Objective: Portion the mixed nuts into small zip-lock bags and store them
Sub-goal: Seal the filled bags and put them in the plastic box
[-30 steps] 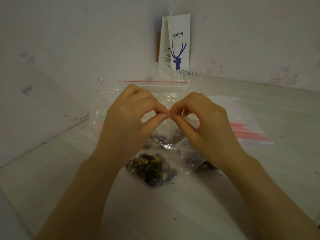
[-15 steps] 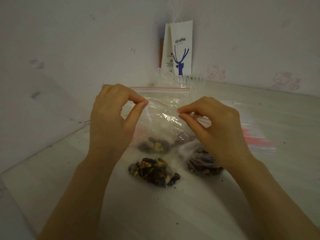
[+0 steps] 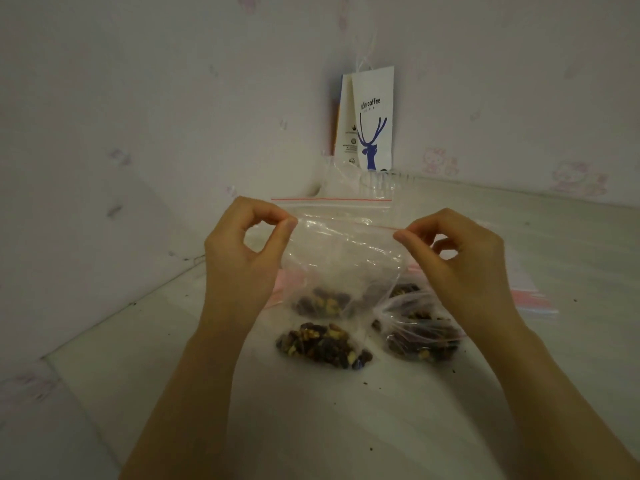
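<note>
A small clear zip-lock bag (image 3: 343,258) hangs upright above the table, with mixed nuts (image 3: 323,304) settled at its bottom. My left hand (image 3: 247,258) pinches the top left corner of its seal between thumb and forefinger. My right hand (image 3: 460,261) pinches the top right corner the same way. Below it on the table lies a filled nut bag (image 3: 323,346), and a second filled nut bag (image 3: 420,341) sits to its right. A larger clear zip-lock bag (image 3: 332,206) with a red seal line stands behind the held one.
A stack of flat zip-lock bags (image 3: 526,292) with pink strips lies at the right. A white paper coffee bag (image 3: 372,119) with a blue deer stands in the wall corner. Walls close in at the left and back. Crumbs dot the pale table (image 3: 311,420).
My hands started together, pinching the middle of the seal. They have slid apart along the top to the bag's two corners, and the bag now hangs spread out.
</note>
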